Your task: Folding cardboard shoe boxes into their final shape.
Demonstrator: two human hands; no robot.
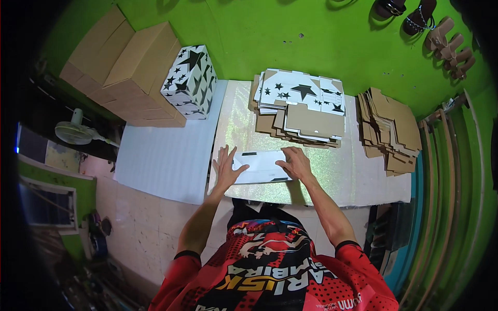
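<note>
A flat white cardboard box point(262, 170) with small black marks lies on the table just in front of me. At its left end is my left hand point(226, 167), fingers stretched out and apart, the thumb over the box's top. My right hand point(296, 164) grips the right end, with its thumb on the top face and its fingers bent around the far corner. The undersides of both hands are hidden.
Behind the box stands a stack of flattened star-print cartons point(303, 103). To the right lie flattened brown cartons point(389, 129). At the left are brown boxes point(140, 67) and an upright star-print box point(191, 82). A fan point(78, 132) stands beyond the table's left edge.
</note>
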